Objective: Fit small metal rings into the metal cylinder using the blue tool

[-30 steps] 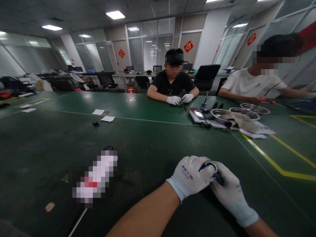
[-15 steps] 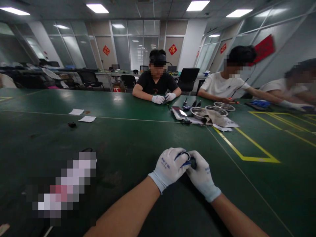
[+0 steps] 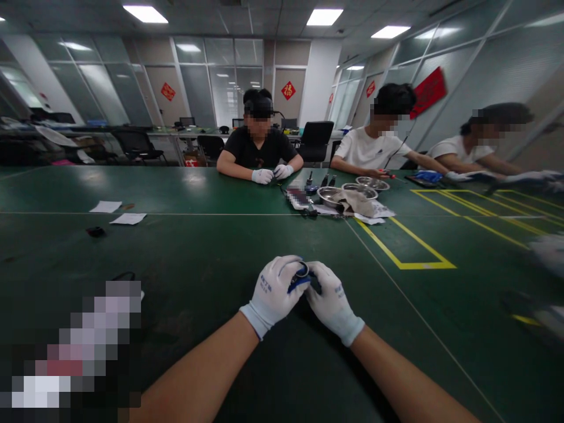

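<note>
My left hand (image 3: 278, 289), in a white glove with a pale blue cuff, is closed around a small dark object with a pale ring-shaped rim (image 3: 302, 269). My right hand (image 3: 329, 301), gloved alike, presses its bent fingers against the object's right side. Both hands meet just above the green table (image 3: 202, 252), and their fingers hide most of the object, so its kind does not show.
A pixelated white strip-like item (image 3: 83, 335) lies at the left front. Papers (image 3: 127, 218) and a small black item (image 3: 96, 231) lie beyond it. Metal bowls (image 3: 330, 195) and a cloth (image 3: 356, 202) stand farther back. Co-workers sit opposite; a blurred gloved hand (image 3: 549, 252) shows at right.
My view has turned rightward, so the table's things appear farther left. A blurred gloved hand and dark item have entered at the right edge. My hands stay together on the object.
</note>
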`<action>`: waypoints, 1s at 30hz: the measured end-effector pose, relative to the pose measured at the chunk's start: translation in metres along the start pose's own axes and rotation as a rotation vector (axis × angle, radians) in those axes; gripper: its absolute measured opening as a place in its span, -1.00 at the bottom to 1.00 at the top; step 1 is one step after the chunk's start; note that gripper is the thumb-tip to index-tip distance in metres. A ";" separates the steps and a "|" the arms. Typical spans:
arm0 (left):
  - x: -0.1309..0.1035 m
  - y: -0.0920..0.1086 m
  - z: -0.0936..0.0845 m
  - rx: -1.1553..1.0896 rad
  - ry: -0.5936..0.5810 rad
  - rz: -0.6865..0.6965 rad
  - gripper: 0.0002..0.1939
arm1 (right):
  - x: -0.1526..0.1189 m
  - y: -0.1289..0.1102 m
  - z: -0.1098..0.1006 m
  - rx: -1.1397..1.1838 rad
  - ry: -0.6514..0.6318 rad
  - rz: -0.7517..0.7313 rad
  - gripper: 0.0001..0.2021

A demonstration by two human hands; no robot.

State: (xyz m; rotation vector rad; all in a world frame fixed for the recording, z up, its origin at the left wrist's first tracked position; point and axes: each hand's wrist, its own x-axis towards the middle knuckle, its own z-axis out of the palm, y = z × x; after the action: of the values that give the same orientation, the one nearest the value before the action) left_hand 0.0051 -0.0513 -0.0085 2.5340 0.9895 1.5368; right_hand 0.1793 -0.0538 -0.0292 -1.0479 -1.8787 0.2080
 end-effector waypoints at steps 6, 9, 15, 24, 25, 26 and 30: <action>0.001 0.000 -0.001 -0.029 0.002 -0.022 -0.79 | 0.000 -0.001 -0.002 0.035 -0.043 -0.019 -0.77; 0.001 0.000 0.000 -0.048 0.001 -0.038 -0.81 | 0.001 -0.002 -0.002 0.055 -0.059 -0.017 -0.79; -0.002 0.000 0.002 -0.049 0.049 -0.116 -0.67 | 0.001 -0.002 -0.001 0.062 -0.062 -0.035 -0.77; 0.001 -0.001 0.000 -0.057 0.009 -0.074 -0.79 | 0.003 -0.006 -0.004 0.097 -0.084 0.006 -0.79; 0.002 -0.001 -0.001 -0.057 0.004 -0.073 -0.81 | 0.004 -0.007 -0.005 0.098 -0.080 0.015 -0.80; 0.002 -0.001 -0.001 -0.058 -0.002 -0.075 -0.83 | 0.004 -0.007 -0.005 0.097 -0.076 0.025 -0.81; 0.003 -0.001 0.000 -0.063 -0.002 -0.089 -0.84 | 0.005 -0.010 -0.005 0.090 -0.079 0.056 -0.84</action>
State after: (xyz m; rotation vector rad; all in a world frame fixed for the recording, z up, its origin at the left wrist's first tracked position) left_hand 0.0054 -0.0495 -0.0062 2.4147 1.0212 1.5173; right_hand 0.1768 -0.0576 -0.0176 -1.0444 -1.8941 0.3678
